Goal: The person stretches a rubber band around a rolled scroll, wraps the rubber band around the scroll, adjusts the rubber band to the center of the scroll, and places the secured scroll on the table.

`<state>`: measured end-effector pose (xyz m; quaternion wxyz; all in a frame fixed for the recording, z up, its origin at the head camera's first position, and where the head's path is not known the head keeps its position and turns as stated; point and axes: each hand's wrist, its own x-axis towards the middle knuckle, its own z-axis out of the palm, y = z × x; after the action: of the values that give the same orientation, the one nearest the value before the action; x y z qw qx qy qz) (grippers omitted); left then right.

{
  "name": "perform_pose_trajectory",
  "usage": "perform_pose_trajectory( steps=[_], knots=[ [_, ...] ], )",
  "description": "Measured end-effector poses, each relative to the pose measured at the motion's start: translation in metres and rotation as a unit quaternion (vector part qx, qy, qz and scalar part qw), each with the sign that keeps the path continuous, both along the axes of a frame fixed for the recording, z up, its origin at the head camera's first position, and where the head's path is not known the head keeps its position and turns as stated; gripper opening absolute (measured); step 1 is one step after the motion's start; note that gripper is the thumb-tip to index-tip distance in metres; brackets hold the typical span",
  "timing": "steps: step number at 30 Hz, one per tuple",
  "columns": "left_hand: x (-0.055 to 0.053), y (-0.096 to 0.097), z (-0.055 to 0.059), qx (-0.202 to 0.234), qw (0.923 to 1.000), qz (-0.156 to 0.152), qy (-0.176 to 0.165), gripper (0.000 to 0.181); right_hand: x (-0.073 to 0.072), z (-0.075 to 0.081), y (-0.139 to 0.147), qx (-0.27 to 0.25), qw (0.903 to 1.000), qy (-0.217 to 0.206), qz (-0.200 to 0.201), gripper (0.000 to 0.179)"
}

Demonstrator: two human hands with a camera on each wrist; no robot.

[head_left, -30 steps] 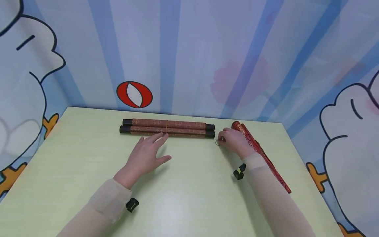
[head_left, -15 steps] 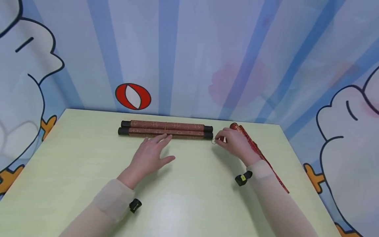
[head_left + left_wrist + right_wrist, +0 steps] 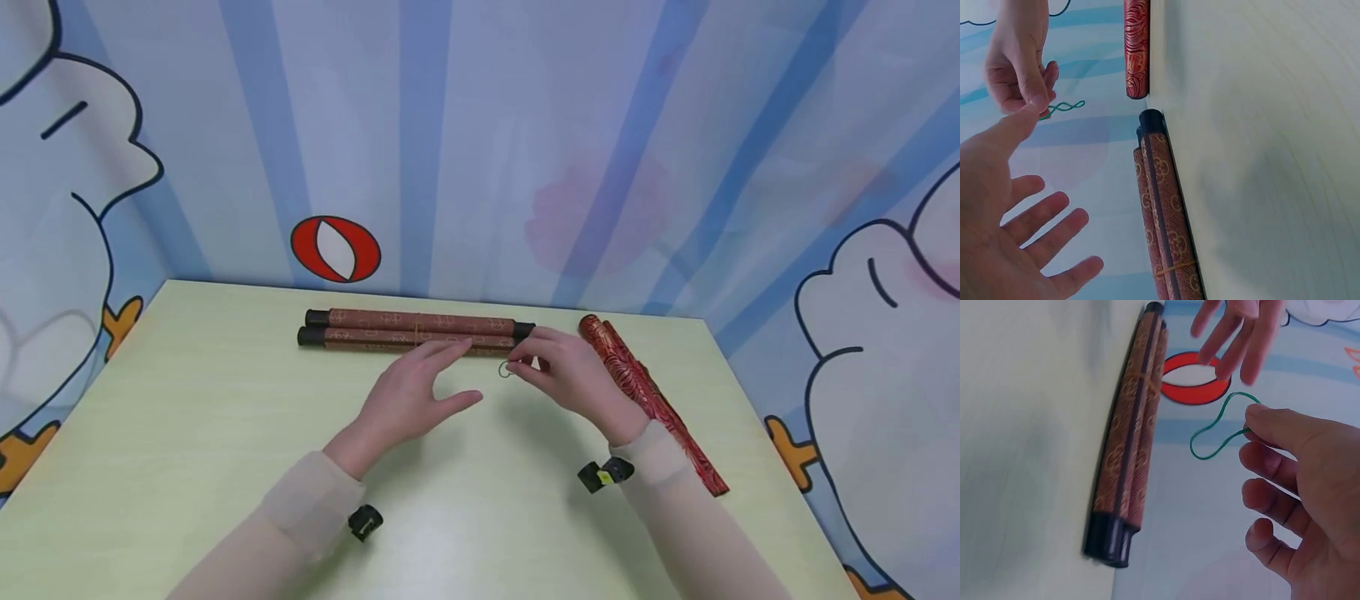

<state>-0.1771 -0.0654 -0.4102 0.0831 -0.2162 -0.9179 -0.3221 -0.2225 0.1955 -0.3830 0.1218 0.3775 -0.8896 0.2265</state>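
In the head view, the right hand [image 3: 573,375] pinches a thin green loop [image 3: 500,372] above the pale table [image 3: 187,433]; the left hand [image 3: 401,396], thumb and fingers wide apart and holding nothing, lies between 8 and 9 o'clock from the loop. Two brown rolls [image 3: 375,337] sit around 10 o'clock from it, and red patterned rolls [image 3: 622,367] between 3 and 4, beyond the right hand. In the left wrist view, the left thumb overlaps the right hand at 10 o'clock; whether they touch I cannot tell. A thin band [image 3: 1175,269] circles the brown rolls at 6 o'clock. In the right wrist view, thumb and forefinger grip the loop, which extends toward 9 o'clock.
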Motion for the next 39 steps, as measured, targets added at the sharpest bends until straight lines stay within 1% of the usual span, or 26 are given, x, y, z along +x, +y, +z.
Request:
perform_pose_trajectory(
  steps=[4,8,12,17,20,29,33,39],
  knots=[
    [0.001,0.005,0.003,0.026,0.9996,-0.007,-0.004,0.072,0.007,0.008,-0.009,-0.015,0.9994,0.015,0.028,0.006],
    [0.001,0.007,0.004,0.040,0.9991,-0.011,0.000,0.066,0.012,0.014,-0.016,-0.025,0.9980,0.032,0.047,0.007],
    [0.003,0.007,0.004,0.066,0.9975,-0.016,0.021,0.054,0.016,0.018,-0.023,-0.033,0.9967,0.043,0.061,0.008],
    [0.004,0.006,0.004,0.096,0.9937,-0.026,0.052,0.035,0.020,0.019,-0.026,-0.041,0.9959,0.044,0.068,0.009],
    [0.004,0.006,0.004,0.101,0.9926,-0.029,0.061,0.030,0.020,0.018,-0.028,-0.044,0.9957,0.044,0.069,0.009],
    [0.004,0.005,0.006,0.098,0.9919,-0.042,0.069,0.022,0.020,0.018,-0.029,-0.044,0.9955,0.050,0.067,0.009],
    [0.004,0.005,0.005,0.106,0.9913,-0.036,0.070,0.016,0.021,0.017,-0.028,-0.043,0.9957,0.050,0.065,0.008],
    [0.003,0.002,0.001,0.121,0.9898,-0.004,0.075,0.010,0.022,0.016,-0.027,-0.037,0.9968,0.043,0.056,0.005]
  ],
)
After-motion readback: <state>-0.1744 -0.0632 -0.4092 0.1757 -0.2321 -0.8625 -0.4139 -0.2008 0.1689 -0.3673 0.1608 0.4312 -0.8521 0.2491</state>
